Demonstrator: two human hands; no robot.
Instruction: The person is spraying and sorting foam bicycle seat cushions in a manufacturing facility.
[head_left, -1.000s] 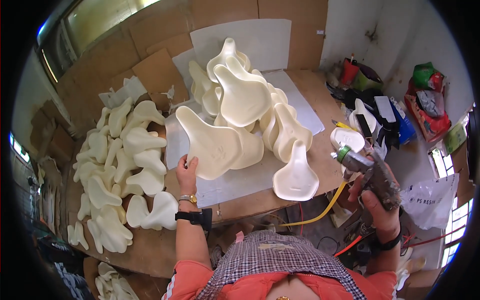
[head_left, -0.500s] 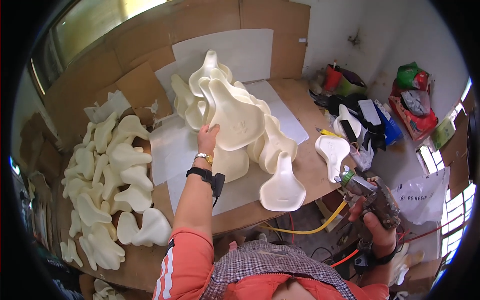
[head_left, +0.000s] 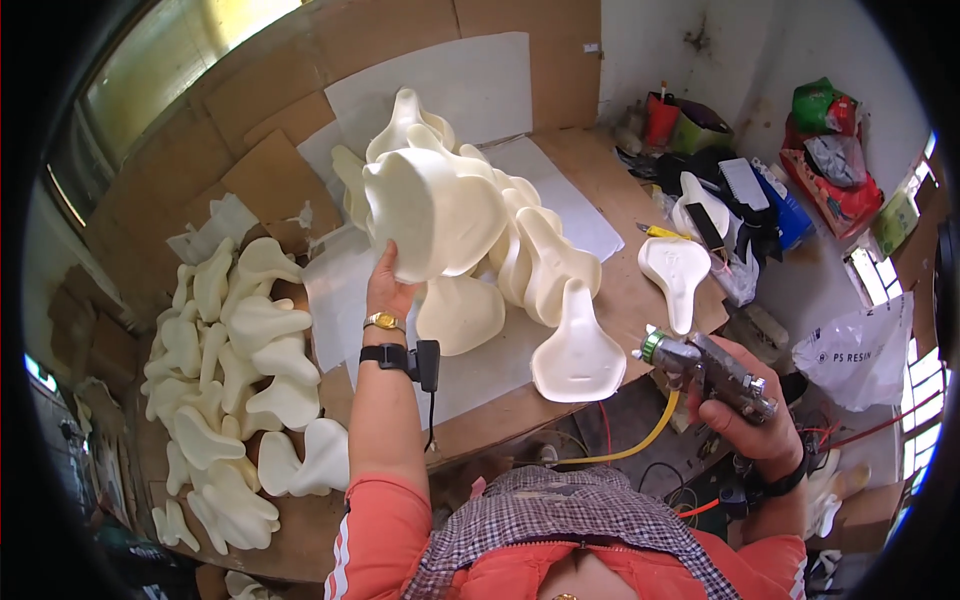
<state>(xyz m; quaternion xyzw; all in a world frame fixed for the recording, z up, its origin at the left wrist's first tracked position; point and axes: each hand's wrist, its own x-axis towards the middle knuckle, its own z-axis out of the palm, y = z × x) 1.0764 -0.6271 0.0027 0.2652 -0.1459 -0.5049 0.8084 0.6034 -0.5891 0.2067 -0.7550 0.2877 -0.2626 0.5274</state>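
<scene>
My left hand (head_left: 388,292) grips the edge of a cream foam bicycle saddle (head_left: 412,212), its thumb on the near side. That saddle is tilted, its smooth rounded side showing, above the middle pile of saddle pieces (head_left: 545,250); the fingers behind it are hidden. In my right hand (head_left: 752,430) is a worn metal spray gun (head_left: 722,375) with a green ring at its nozzle, closed around the handle. A yellow hose (head_left: 640,447) runs from the gun. One saddle piece (head_left: 578,345) lies at the table's front edge, left of the nozzle.
Many cream saddle pieces (head_left: 235,365) are heaped on the left of the cardboard-covered table (head_left: 500,422). Another saddle (head_left: 674,270) lies near the right edge beside a yellow cutter (head_left: 660,232). Bags and a blue box (head_left: 785,215) stand behind it. A white plastic bag (head_left: 855,350) hangs at right.
My left hand has lifted the saddle and turned it over from its dished side to its rounded side. The spray gun has shifted left, its nozzle swung further toward the table.
</scene>
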